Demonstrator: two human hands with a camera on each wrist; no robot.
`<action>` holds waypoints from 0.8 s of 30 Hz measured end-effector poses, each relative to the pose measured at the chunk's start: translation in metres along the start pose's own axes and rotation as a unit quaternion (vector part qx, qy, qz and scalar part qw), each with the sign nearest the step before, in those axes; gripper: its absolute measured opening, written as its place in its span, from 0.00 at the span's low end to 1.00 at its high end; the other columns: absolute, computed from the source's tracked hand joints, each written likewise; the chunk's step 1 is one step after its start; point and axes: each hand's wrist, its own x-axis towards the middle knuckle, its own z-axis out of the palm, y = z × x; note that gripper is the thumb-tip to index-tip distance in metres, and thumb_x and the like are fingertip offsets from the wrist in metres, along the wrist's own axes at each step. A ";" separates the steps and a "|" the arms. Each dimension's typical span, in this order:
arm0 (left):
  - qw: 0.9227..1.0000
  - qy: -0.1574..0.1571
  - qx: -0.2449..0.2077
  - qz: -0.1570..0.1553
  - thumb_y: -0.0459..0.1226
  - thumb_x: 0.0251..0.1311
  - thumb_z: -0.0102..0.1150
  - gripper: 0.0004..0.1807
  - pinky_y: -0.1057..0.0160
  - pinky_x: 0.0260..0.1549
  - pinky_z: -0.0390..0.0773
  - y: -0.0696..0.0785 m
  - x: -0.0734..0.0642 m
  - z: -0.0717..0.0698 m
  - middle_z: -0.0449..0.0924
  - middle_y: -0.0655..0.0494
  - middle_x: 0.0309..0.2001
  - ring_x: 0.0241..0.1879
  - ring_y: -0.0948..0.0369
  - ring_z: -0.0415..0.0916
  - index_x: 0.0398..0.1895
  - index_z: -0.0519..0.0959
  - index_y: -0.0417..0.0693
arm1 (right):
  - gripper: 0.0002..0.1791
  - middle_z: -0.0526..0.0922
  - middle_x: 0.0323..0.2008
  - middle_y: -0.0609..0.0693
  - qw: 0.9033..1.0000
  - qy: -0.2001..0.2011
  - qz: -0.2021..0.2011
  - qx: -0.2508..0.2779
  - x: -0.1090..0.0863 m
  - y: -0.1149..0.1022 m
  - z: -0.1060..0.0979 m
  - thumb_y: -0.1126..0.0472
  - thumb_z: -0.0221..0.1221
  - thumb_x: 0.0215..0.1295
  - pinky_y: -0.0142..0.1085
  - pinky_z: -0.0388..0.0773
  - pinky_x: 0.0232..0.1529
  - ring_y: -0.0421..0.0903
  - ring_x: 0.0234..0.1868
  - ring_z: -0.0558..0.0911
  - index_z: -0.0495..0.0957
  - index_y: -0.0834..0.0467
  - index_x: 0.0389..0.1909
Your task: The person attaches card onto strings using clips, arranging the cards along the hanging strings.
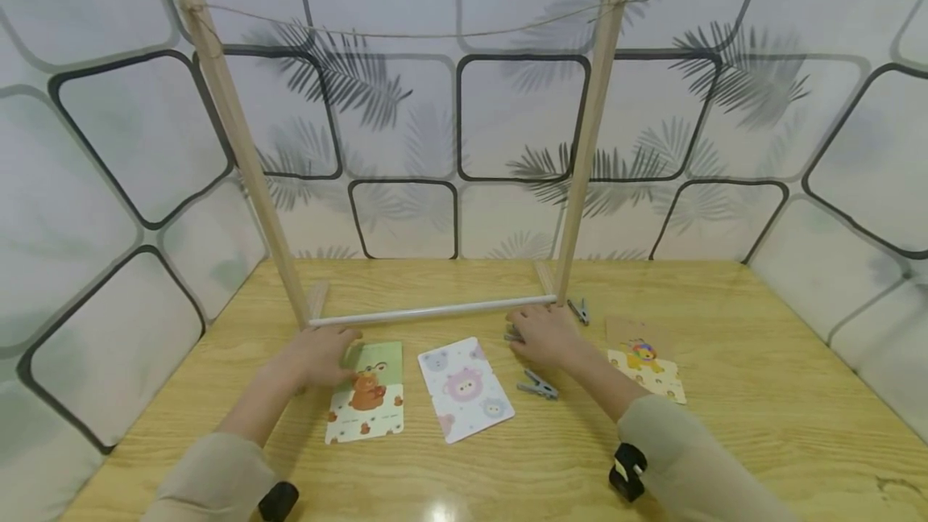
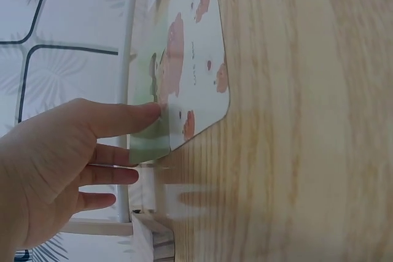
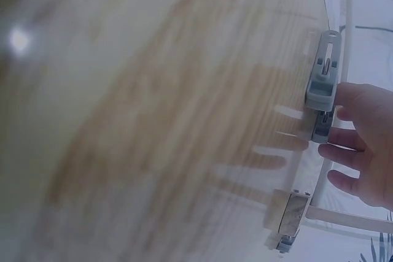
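Observation:
My left hand (image 1: 319, 357) pinches the upper left edge of a green and white card with a brown bear (image 1: 368, 397). In the left wrist view the thumb (image 2: 144, 115) lies on its face and the index fingertip goes behind the edge. My right hand (image 1: 544, 334) is low at the right end of the white rod, with thumb and index finger about a grey clothespin (image 3: 322, 126), mostly covered by the hand in the head view. A second grey clothespin (image 1: 538, 385) lies nearer. Between the hands lies a pale card with pink and blue faces (image 1: 466, 389).
A wooden frame has two posts (image 1: 246, 151) (image 1: 590, 143), a white rod (image 1: 435, 312) low between them and a string (image 1: 406, 35) across the top. Another clothespin (image 1: 579, 312) lies by the right post. A lion card (image 1: 645, 361) lies beyond my right forearm.

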 end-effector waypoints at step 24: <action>0.995 0.094 -0.018 0.020 0.27 0.49 0.61 0.13 0.49 0.38 0.75 -0.010 -0.001 -0.007 0.77 0.48 0.36 0.37 0.49 0.75 0.41 0.79 0.39 | 0.13 0.81 0.41 0.53 0.999 0.035 -0.007 0.016 0.001 0.000 -0.006 0.59 0.57 0.59 0.49 0.73 0.46 0.54 0.45 0.79 0.78 0.58 0.44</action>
